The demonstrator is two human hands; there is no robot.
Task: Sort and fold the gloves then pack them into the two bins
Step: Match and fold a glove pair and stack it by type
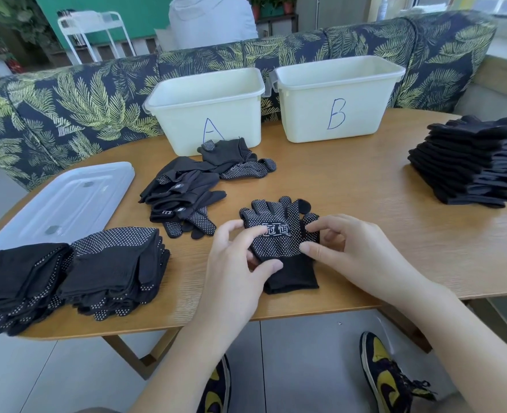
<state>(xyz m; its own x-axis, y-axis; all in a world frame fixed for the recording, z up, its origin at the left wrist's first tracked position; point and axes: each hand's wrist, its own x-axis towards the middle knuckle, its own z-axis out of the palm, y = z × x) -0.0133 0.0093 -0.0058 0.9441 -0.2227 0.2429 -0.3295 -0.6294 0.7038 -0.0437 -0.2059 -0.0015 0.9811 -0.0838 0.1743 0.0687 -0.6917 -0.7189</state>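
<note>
Your left hand (240,257) and right hand (335,245) pinch the glove (279,242) by its edges, flat on the table (365,204) between them. It is black, white-dotted palm up, fingers pointing toward bin A (204,114), plain cuff nearest you.

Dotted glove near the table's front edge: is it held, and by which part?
Yes. Both hands hold the dotted glove at its palm: left hand on its left edge, right hand on its right.

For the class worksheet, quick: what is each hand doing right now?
Left hand: pinches the black white-dotted knit glove at its left edge.
Right hand: pinches the same glove's right edge.
</note>
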